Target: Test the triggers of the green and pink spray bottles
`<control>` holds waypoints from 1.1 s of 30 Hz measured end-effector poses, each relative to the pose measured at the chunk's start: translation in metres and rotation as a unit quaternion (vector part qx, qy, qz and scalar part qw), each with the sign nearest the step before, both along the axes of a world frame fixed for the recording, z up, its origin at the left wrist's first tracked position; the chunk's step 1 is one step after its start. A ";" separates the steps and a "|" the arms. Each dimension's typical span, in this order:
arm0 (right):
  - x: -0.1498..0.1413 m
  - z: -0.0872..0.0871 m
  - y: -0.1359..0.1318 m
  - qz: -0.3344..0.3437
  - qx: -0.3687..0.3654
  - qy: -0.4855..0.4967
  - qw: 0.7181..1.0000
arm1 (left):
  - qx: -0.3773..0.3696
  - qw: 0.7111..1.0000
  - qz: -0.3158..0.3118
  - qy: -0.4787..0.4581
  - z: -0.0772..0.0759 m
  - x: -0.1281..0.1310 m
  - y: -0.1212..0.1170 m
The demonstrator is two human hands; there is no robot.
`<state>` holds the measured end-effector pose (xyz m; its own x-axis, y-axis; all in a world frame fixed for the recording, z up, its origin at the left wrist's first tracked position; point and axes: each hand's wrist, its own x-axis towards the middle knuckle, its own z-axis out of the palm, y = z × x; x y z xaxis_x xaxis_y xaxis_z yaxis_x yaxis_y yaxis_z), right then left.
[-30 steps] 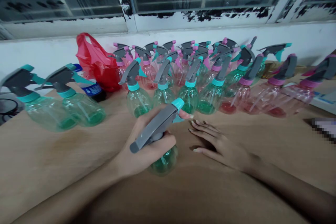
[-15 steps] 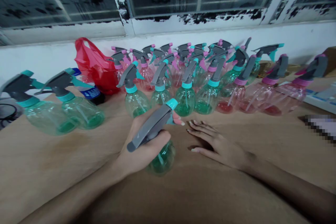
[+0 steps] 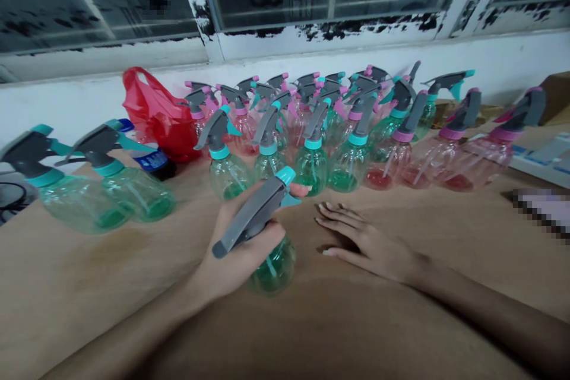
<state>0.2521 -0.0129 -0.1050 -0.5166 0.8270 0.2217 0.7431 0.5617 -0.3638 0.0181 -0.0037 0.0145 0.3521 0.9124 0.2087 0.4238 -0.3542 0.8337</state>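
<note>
- The left hand (image 3: 240,252) is wrapping around the top of the green spray bottle (image 3: 280,264).
- That bottle is tipping its nozzle away, in front of the other bottles (image 3: 312,169).
- The right hand (image 3: 367,243) is lying open on the table (image 3: 449,234), just beside.

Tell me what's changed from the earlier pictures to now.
The trigger of the held green spray bottle looked pulled in one picture ago; it has swung back out, and the left hand's finger with it. The whole scene sits slightly further left in view, likely from camera movement. Nothing was picked up or let go: the left hand still grips the bottle, and the right hand stays on the table.
</note>
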 end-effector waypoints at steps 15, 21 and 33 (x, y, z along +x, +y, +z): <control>0.000 -0.001 0.000 0.007 0.008 0.025 1.000 | -0.011 0.999 -0.039 -0.005 0.000 -0.004 0.000; 0.000 0.000 0.000 0.004 -0.001 -0.003 1.000 | 0.013 0.998 -0.032 0.051 -0.004 -0.007 0.000; 0.001 -0.001 -0.001 0.004 0.007 0.013 1.000 | 0.012 0.998 -0.043 0.032 -0.003 -0.007 0.001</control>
